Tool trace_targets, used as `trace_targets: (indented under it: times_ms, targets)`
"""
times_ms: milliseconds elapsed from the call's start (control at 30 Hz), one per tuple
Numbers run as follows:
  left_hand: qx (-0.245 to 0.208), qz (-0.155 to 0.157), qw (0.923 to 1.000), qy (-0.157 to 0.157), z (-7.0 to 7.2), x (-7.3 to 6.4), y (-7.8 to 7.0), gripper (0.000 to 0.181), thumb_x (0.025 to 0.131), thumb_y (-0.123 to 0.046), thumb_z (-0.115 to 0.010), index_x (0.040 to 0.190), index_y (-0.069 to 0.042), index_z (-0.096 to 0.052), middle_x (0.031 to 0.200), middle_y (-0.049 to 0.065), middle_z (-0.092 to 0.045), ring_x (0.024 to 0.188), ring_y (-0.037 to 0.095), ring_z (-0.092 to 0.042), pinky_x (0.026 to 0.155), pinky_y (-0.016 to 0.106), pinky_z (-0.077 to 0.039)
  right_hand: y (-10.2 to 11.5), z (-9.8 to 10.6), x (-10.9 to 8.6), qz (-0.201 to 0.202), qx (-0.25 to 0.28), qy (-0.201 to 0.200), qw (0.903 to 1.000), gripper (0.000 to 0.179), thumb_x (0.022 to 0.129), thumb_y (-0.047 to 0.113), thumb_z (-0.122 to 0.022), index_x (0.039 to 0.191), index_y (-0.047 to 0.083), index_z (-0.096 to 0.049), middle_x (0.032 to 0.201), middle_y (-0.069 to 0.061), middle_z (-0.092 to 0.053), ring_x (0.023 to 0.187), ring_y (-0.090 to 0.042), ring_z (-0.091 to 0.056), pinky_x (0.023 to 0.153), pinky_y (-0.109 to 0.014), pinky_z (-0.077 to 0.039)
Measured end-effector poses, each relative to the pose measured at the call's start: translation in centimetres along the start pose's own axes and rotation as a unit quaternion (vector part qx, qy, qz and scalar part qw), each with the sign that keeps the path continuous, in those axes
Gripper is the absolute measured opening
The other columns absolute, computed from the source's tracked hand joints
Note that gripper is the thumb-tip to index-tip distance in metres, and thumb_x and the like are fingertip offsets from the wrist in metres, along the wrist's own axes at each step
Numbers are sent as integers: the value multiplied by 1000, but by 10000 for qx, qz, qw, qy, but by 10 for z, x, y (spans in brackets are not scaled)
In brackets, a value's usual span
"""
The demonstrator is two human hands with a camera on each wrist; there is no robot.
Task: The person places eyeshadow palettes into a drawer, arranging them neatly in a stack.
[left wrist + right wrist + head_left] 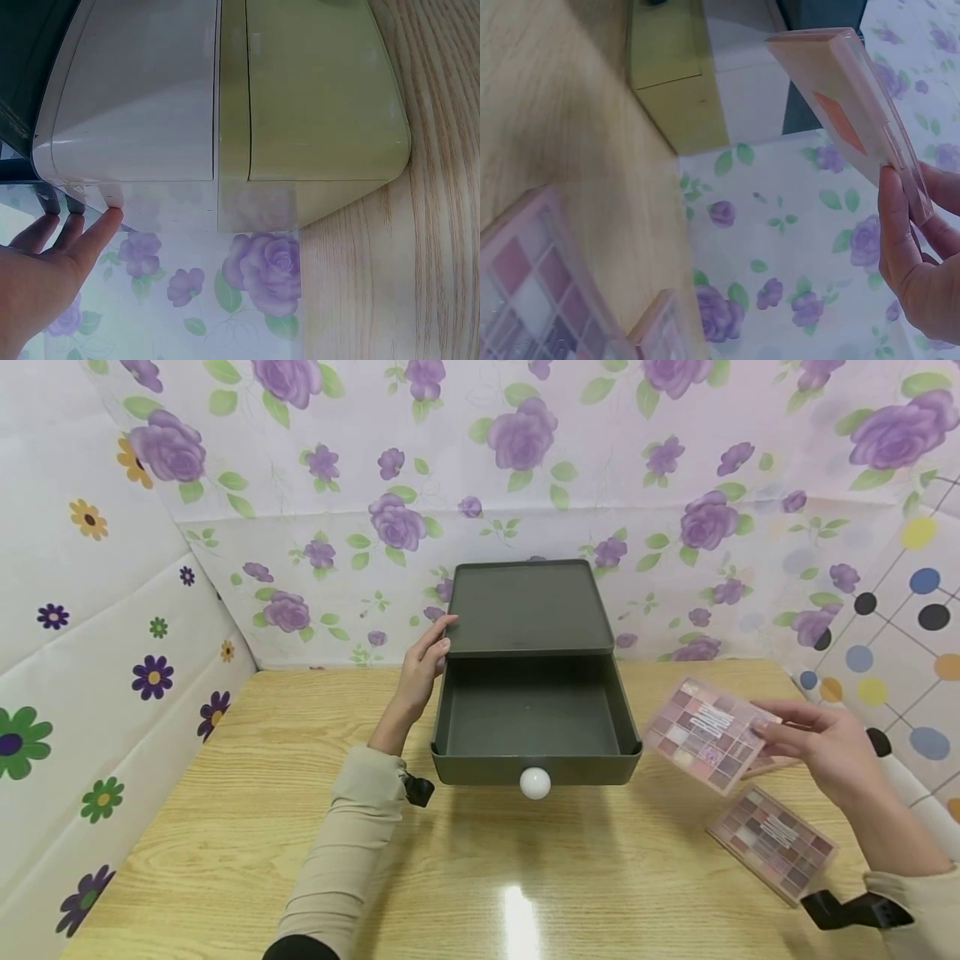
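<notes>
A small drawer cabinet stands on the table, its dark grey top drawer [528, 710] pulled out with a bare floor and a white knob [536, 783]. My left hand [424, 670] rests its fingertips against the cabinet's left side. In the left wrist view, a white drawer section [142, 97] and a yellow one [322, 97] show below the grey one, and the left hand's fingers [96, 234] touch the side. Right of the drawer, my right hand [832, 747] pinches an eyeshadow palette [705, 733] by its edge, raised and tilted. The right wrist view shows the palette's underside [832, 105].
Another eyeshadow palette [772, 843] lies on the wooden table [247, 827] at the right. One more is mostly hidden behind the raised palette, its edge [772, 765] showing. A purple-flowered cloth [322, 518] hangs behind the cabinet; patterned cloths hang at both sides.
</notes>
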State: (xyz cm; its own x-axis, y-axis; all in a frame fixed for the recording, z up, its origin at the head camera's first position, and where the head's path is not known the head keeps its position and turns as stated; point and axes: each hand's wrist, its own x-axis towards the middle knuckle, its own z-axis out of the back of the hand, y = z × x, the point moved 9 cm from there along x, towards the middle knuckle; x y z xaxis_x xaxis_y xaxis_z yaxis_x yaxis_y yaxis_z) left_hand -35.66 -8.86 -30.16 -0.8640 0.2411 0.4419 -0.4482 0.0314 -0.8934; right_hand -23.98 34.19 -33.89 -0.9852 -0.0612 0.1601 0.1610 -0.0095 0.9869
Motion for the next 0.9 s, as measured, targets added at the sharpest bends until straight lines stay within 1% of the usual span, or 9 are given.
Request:
trace_targets:
  times_ms: [67,167,233,400,600,667,733,833,900]
  targets:
    - [8,-2,10000,-8,0,1,0,45,93,-16,-38,136,0,-40,148,8,-25,129,14,-26,85,34,-35,3,1,2,-30,201,4,9998,28,85,-7,-56,102,11,-70,84,0,-68,70,-14,-65,61,-22,-50]
    - [52,52,10000,13,-3,-2,-12,45,93,-11,-35,136,3,-38,148,13,-23,127,16,-26,83,34,-34,8,5,4,-80,309,-150,9994,29,85,-8,-55,99,11,-71,84,-1,-67,68,-14,-64,61,-22,-50]
    - [107,58,9999,19,-5,-4,-18,46,93,-11,-35,136,5,-37,148,15,-22,128,17,-26,85,36,-34,13,7,5,-17,297,-222,9993,28,85,-8,-55,99,10,-71,85,2,-64,68,-12,-62,61,-22,-50]
    - [77,47,10000,30,-6,-4,-20,45,93,-11,-35,135,5,-37,147,16,-22,131,20,-23,92,42,-33,25,9,7,117,181,-270,9994,26,86,-6,-55,100,10,-71,88,3,-64,71,-11,-62,62,-21,-50]
    - [116,28,9999,39,-6,-4,-17,45,93,-11,-35,136,5,-37,147,16,-23,114,15,-31,78,31,-34,41,10,10,279,460,-328,9980,27,85,-10,-53,99,6,-70,85,-2,-68,69,-15,-64,61,-23,-50]
    - [129,36,9999,52,-6,-5,-17,46,93,-12,-35,136,4,-37,147,16,-22,114,16,-31,76,31,-33,45,10,10,268,510,-338,9978,26,85,-9,-53,99,6,-70,85,-3,-68,68,-15,-64,62,-22,-50]
    - [162,54,9998,62,-6,-5,-18,46,93,-13,-35,136,3,-37,148,16,-22,122,16,-29,80,32,-34,50,8,11,284,561,-295,9976,26,86,-9,-52,100,5,-69,86,-3,-68,70,-15,-64,63,-22,-50]
    - [168,68,9998,61,-6,-6,-18,47,93,-13,-35,137,3,-37,148,16,-21,131,21,-23,88,39,-34,56,5,14,317,742,-157,9966,26,87,-9,-50,102,3,-69,89,-4,-68,73,-15,-64,64,-22,-50]
    - [175,65,9998,49,-6,-6,-19,46,93,-13,-35,136,3,-37,148,16,-21,133,23,-21,91,41,-33,59,2,16,333,817,-33,9961,27,88,-9,-49,103,3,-68,91,-5,-68,76,-15,-64,65,-22,-50]
